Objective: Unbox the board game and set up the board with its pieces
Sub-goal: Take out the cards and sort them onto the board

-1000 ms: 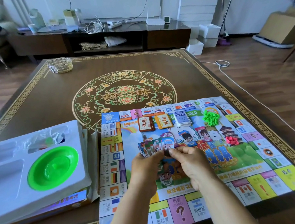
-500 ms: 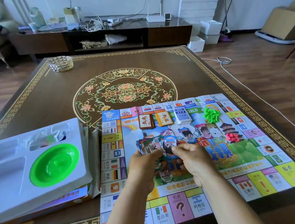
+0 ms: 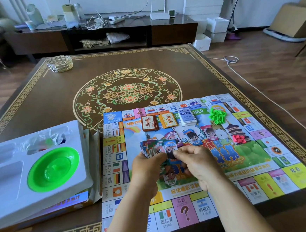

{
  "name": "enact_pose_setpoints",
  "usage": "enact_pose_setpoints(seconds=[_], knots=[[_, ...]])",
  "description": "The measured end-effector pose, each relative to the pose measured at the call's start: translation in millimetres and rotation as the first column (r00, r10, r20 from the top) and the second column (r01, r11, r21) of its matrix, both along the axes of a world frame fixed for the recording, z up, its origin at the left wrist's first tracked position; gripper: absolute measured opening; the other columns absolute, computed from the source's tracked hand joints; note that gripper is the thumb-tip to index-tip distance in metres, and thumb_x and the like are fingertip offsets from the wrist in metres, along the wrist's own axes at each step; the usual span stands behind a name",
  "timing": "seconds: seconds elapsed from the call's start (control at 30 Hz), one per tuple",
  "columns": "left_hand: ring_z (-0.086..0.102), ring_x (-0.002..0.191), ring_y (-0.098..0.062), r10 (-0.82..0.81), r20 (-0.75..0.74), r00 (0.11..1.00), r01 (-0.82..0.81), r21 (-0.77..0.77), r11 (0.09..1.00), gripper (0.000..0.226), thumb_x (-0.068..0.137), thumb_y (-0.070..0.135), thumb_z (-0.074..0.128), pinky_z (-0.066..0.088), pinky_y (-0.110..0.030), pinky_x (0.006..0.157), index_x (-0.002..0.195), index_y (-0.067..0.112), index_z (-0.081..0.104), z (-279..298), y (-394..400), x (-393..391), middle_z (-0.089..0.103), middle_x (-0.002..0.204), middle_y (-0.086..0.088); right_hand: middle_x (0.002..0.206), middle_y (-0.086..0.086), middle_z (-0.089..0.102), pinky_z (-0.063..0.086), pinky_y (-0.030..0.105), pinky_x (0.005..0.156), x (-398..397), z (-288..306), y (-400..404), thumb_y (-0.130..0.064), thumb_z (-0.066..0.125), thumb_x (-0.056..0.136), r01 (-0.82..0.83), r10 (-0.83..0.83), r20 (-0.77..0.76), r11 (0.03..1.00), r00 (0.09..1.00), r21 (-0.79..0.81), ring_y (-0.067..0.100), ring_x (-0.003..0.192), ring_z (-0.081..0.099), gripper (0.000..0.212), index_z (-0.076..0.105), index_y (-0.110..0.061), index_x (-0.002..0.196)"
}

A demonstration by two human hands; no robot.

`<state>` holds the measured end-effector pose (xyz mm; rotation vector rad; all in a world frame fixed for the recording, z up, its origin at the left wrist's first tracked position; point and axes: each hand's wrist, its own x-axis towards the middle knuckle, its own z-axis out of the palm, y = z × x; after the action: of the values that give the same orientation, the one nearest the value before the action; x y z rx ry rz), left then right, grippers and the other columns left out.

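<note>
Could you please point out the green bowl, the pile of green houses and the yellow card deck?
green bowl (image 3: 53, 170): head view, inner basin.
pile of green houses (image 3: 217, 116): head view, pile's middle.
yellow card deck (image 3: 168, 120): head view, top card.

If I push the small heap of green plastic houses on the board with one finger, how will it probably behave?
The green houses lie as a loose heap of separate small pieces, so they would likely scatter rather than move together. They look light, and the game board looks glossy, so they probably slide easily.
</note>
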<state>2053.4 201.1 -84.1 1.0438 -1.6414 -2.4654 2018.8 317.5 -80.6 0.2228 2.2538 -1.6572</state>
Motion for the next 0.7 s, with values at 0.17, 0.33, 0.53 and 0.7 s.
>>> enact_pose_setpoints(seconds=[0.17,0.33,0.53,0.7], knots=[[0.07,0.073,-0.032,0.011,-0.001,1.0,-0.011,-0.013,1.0,0.011,0.084,-0.001,0.063,0.057,-0.036,0.056,0.094,0.004,0.064,-1.7,0.2,-0.5,0.071,0.089,-0.02,0.061,0.002,0.059,0.042,0.03,0.056,-1.8,0.5,0.5,-0.021,0.07,0.083,0.034,-0.033,-0.024,0.999,0.999,0.011,0.017,0.057,0.049,0.015,0.065,-0.016,0.07],[0.068,0.062,-0.023,0.052,-0.003,0.999,-0.052,0.011,0.999,0.01,0.083,-0.001,0.065,0.052,-0.026,0.045,0.089,0.006,0.062,-1.7,1.2,-4.0,0.07,0.081,-0.015,0.058,-0.002,0.056,0.044,0.034,0.061,-31.7,8.4,23.0,-0.021,0.065,0.087,0.142,-0.11,-0.178,0.975,0.978,0.174,0.018,0.057,0.05,0.014,0.066,-0.02,0.074],[0.067,0.071,-0.031,0.048,-0.007,0.999,-0.048,-0.01,0.999,0.011,0.082,-0.002,0.066,0.057,-0.042,0.065,0.089,0.005,0.062,-3.0,5.1,-9.3,0.069,0.085,-0.019,0.093,0.004,0.072,0.039,0.025,0.065,-75.6,-1.7,30.0,-0.029,0.063,0.087,0.101,0.02,-0.205,0.823,0.979,0.559,0.02,0.075,0.059,0.015,0.071,-0.016,0.087],[0.067,0.055,-0.02,0.055,-0.019,0.998,-0.055,0.012,0.998,0.009,0.083,-0.002,0.065,0.051,-0.025,0.043,0.086,0.006,0.061,-0.3,5.8,-11.2,0.069,0.077,-0.013,0.091,0.004,0.07,0.043,0.029,0.066,-83.3,-15.5,24.6,-0.032,0.063,0.088,0.072,0.106,-0.2,0.693,0.974,0.718,0.025,0.082,0.062,0.016,0.064,-0.016,0.084]])
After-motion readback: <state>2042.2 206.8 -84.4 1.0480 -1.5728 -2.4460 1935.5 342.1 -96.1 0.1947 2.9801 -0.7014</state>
